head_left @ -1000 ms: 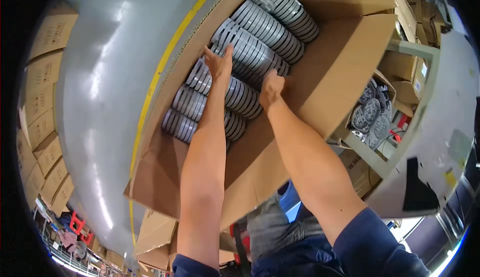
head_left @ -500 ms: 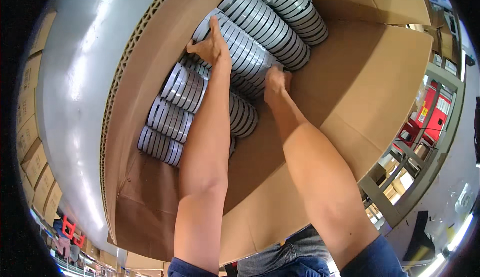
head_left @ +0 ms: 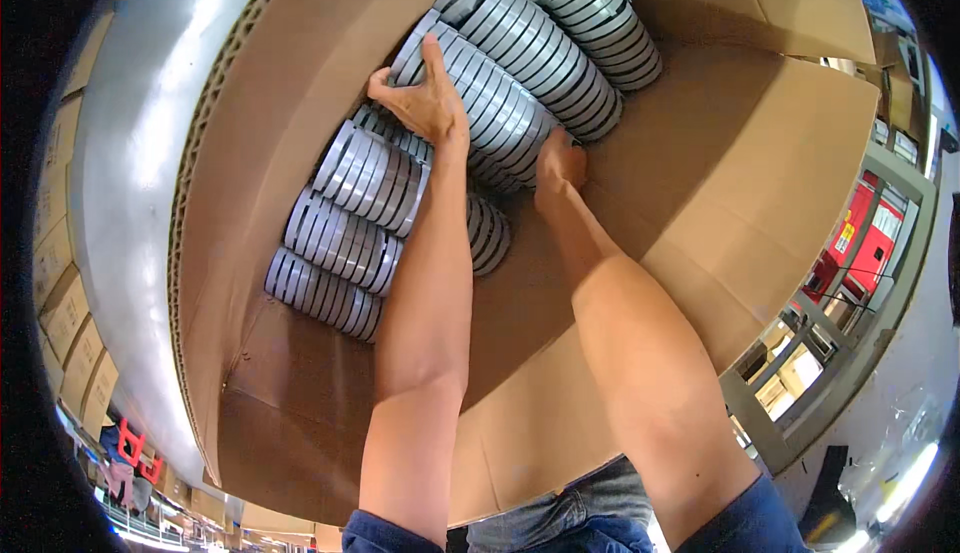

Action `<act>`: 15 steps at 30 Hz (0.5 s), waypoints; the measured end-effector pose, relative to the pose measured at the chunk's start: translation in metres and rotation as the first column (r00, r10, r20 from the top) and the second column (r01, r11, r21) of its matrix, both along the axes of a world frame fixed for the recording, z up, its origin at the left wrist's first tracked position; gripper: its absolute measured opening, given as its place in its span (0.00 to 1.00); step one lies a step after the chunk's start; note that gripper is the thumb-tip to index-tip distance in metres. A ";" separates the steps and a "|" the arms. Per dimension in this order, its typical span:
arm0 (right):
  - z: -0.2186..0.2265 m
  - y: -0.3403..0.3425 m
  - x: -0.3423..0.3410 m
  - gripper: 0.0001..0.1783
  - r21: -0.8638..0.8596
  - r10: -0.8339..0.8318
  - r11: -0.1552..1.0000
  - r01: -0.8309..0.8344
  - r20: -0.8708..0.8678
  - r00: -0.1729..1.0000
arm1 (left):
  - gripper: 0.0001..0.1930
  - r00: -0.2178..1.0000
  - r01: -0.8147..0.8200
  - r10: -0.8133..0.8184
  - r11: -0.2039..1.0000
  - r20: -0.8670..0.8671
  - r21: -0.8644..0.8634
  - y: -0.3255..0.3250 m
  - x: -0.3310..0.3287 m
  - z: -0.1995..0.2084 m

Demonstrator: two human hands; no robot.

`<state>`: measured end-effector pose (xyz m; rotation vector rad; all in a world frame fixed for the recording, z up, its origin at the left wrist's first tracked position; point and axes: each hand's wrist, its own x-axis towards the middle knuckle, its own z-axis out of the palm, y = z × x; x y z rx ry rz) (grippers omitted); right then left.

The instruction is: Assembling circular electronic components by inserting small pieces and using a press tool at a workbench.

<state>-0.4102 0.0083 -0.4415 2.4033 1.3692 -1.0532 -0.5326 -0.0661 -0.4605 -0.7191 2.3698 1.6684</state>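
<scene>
Inside a large cardboard box (head_left: pixel 560 353), grey ring-shaped parts lie on their sides in long stacked rows. My left hand (head_left: pixel 428 101) is at the upper-left end of one stack of grey rings (head_left: pixel 490 93), thumb and fingers spread round that end. At the lower-right end of the same stack, my right hand (head_left: pixel 560 161) presses with curled fingers, partly hidden by its own wrist. Between them the two hands clasp the row. It lies against a neighbouring stack (head_left: pixel 535 48) on its right.
Shorter stacks (head_left: pixel 345 243) of the same rings lie at the left, partly behind my left forearm. The box's corrugated edge (head_left: pixel 215 83) runs along the left. Piled cartons (head_left: pixel 75 333) stand at far left; a grey metal frame (head_left: pixel 850 343) and red equipment (head_left: pixel 865 233) are at right.
The view has shifted slightly, and the box's left edge appears farther left. Both hands stay at the ends of the same stack, which has hardly moved among its neighbours.
</scene>
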 end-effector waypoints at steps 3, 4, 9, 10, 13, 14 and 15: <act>-0.006 0.001 0.008 0.44 0.014 0.087 0.996 -0.088 0.054 0.995 | 0.55 0.997 0.074 -0.074 0.997 -0.024 -0.006 -0.007 0.000 -0.006; -0.007 0.005 0.011 0.46 -0.010 0.087 0.996 -0.086 0.031 0.996 | 0.54 0.994 0.110 -0.110 0.993 -0.018 -0.032 -0.009 0.000 -0.008; -0.019 0.012 0.027 0.46 -0.051 0.089 0.994 -0.101 -0.196 0.977 | 0.53 0.970 0.242 -0.242 0.969 0.003 -0.044 -0.014 -0.009 -0.011; -0.021 0.013 0.031 0.45 -0.044 0.091 0.993 -0.108 -0.285 0.954 | 0.52 0.963 0.271 -0.270 0.962 0.005 -0.023 -0.016 -0.011 -0.011; -0.004 0.072 0.004 0.46 -0.432 -0.372 0.848 0.306 -0.075 0.925 | 0.52 0.946 0.324 -0.324 0.946 0.018 0.006 -0.019 -0.016 -0.004; 0.000 0.082 -0.004 0.46 -0.563 -0.545 0.663 0.493 0.088 0.834 | 0.52 0.936 0.350 -0.350 0.937 0.020 0.021 -0.022 -0.018 -0.004; 0.000 0.069 -0.002 0.46 -0.564 -0.540 0.667 0.487 0.084 0.837 | 0.52 0.939 0.344 -0.345 0.939 0.016 0.020 -0.024 -0.020 -0.002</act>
